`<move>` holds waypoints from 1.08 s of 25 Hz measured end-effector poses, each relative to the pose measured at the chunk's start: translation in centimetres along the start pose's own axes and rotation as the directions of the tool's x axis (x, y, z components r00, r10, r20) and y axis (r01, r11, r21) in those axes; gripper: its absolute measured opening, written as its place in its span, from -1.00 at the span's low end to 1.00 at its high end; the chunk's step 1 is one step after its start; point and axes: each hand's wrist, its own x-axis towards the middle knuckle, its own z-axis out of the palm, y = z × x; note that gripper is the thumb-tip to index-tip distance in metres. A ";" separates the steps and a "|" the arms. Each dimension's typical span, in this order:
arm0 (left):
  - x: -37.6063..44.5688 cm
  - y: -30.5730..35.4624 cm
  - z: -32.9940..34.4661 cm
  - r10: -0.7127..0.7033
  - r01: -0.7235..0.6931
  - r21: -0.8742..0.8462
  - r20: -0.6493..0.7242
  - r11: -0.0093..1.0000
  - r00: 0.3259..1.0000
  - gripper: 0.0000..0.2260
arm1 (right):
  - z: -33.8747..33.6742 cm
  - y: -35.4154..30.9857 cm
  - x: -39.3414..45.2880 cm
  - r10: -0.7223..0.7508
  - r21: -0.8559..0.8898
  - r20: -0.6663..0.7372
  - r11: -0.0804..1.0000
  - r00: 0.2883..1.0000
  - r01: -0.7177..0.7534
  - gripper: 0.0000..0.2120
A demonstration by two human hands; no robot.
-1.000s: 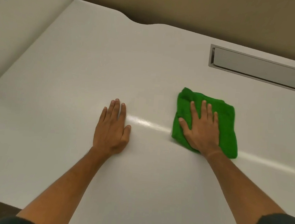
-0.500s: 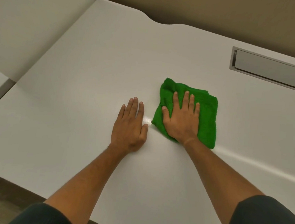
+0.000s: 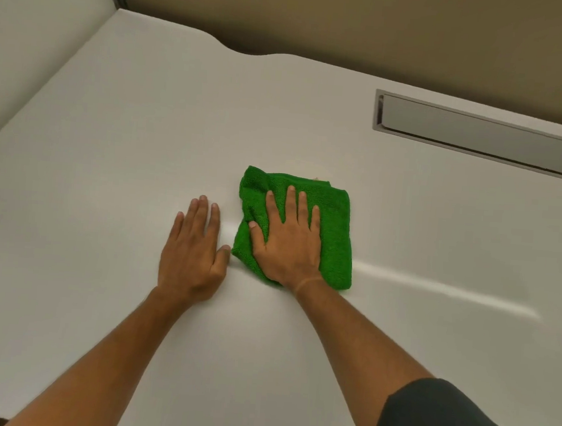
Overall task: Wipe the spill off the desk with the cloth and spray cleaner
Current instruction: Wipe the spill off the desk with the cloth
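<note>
Cloth (image 3: 333, 230), green and folded, is lying flat under the right hand (image 3: 287, 240), whose straight fingers are pressing it onto the table (image 3: 111, 132). Just left of the cloth, the left hand (image 3: 192, 253) is resting flat, grasping nothing. A small tan smear is peeking out at the cloth's far edge. No containers are showing.

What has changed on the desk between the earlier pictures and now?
The right hand has slid the folded green terry cloth leftward across the white desk, until it nearly meets the left hand. Both hands stay flat and open; nothing was gripped or released.
</note>
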 end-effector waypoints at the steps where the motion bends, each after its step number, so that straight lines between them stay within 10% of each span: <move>1: 0.1 0.1 0.0 -0.006 0.006 0.004 0.005 1.000 1.000 -0.30 | -0.2 1.0 -0.1 0.044 -0.001 -0.006 0.999 0.999 -0.044 -0.34; 15: 0.2 1.0 -0.1 -0.073 0.074 -0.035 0.017 0.997 0.997 -0.31 | -2.1 16.4 -2.8 0.519 -0.004 -0.054 0.854 0.853 -0.520 -0.30; 27: 2.3 5.6 1.1 0.215 -0.216 0.011 0.066 0.976 0.974 -0.30 | -3.2 23.6 -7.4 0.647 0.024 -0.076 0.762 0.759 -0.647 -0.21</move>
